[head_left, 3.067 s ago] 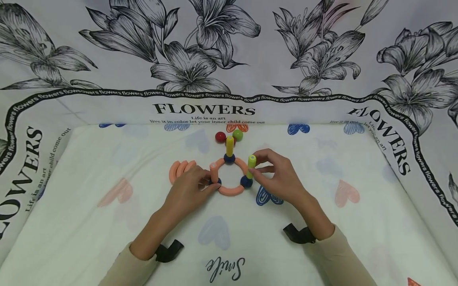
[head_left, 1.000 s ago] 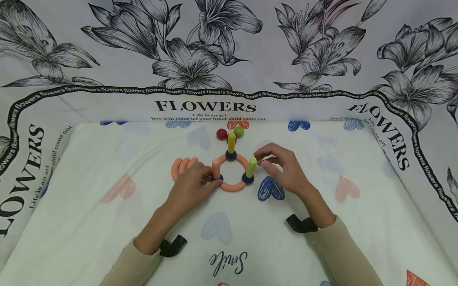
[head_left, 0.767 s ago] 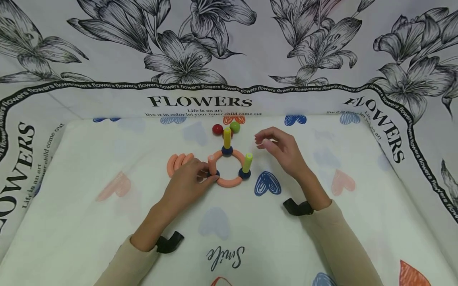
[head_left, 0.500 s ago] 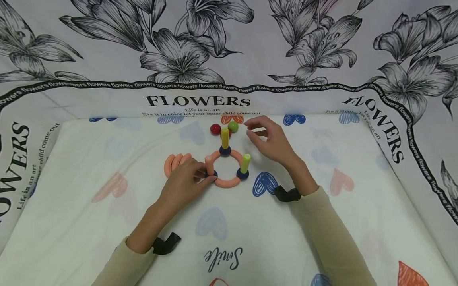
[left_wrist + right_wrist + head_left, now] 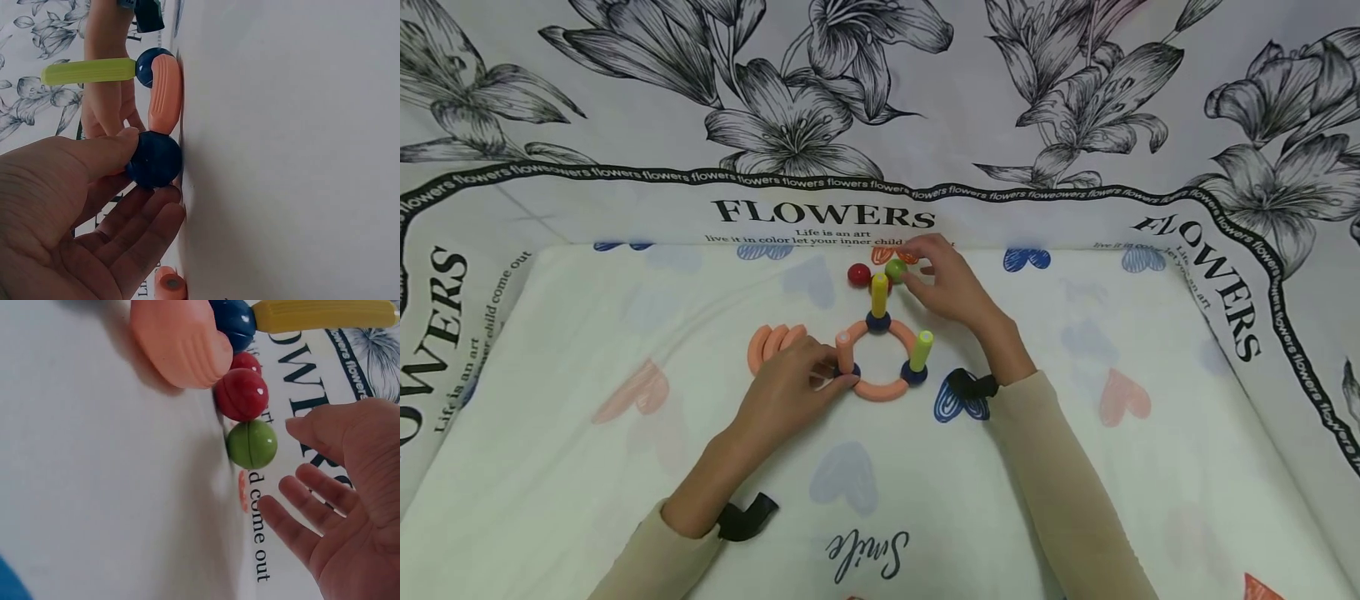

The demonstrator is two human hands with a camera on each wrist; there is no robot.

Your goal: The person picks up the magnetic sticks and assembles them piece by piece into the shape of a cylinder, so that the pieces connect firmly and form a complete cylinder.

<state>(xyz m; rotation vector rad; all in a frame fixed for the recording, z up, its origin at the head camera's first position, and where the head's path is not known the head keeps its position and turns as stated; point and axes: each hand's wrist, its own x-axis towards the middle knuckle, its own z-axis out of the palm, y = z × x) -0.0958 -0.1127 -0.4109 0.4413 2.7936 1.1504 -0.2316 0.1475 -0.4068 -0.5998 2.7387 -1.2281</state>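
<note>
A ring of curved orange rods (image 5: 882, 391) joined by dark blue balls lies on the cloth. From the balls stand a yellow rod (image 5: 879, 296) at the back, a lime rod (image 5: 921, 351) on the right and an orange rod (image 5: 845, 352) on the left. My left hand (image 5: 793, 379) pinches the left dark blue ball (image 5: 155, 159) between thumb and fingers. Behind the ring, my right hand (image 5: 951, 283) reaches over a green ball (image 5: 252, 444), thumb and fingers spread and apart from it in the right wrist view. A red ball (image 5: 242, 394) touches the green one.
Several curved orange rods (image 5: 762, 348) lie side by side left of the ring, partly behind my left hand. Another red ball (image 5: 859, 275) sits at the back left of the yellow rod. The heart-patterned cloth (image 5: 700, 467) meets a flower-printed backdrop (image 5: 955, 167) just beyond the balls.
My right hand has let go of the lime rod, which now stands on its blue ball, and has moved back and left to the green ball. My left hand stays at the left blue ball.
</note>
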